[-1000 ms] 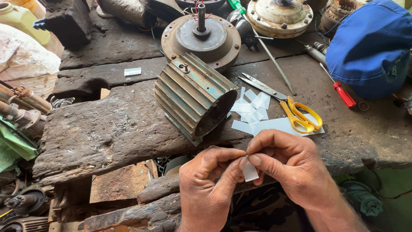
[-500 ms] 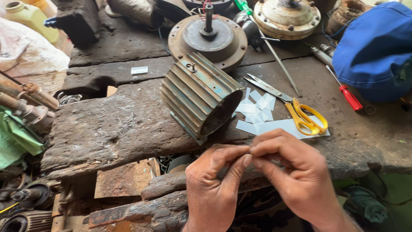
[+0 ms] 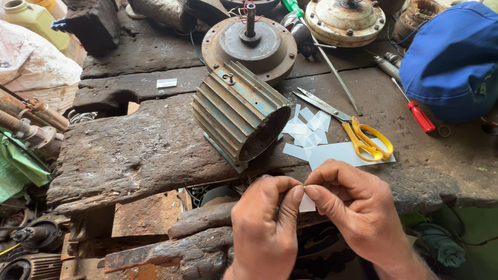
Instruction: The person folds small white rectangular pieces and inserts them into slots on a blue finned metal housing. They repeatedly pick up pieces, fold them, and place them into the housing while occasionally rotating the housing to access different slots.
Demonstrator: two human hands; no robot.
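Two hands, the left hand point(image 3: 264, 223) and right hand point(image 3: 355, 205), pinched one small white paper slip point(image 3: 307, 203) between thumb and fingertips near the table point(image 3: 129, 150) edge, best creased squarely before reaching the finned motor housing point(image 3: 239, 114) and yellow-handled scissors point(image 3: 363, 137) beyond.

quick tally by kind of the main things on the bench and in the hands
Finned motor housing: 1
Round end covers: 2
Yellow-handled scissors: 1
Red-handled screwdriver: 1
Blue cap: 1
Paper slip pinched between left hand and right hand: 1
Total: 7, not counting the loose paper cuttings, which overlap too much to count.
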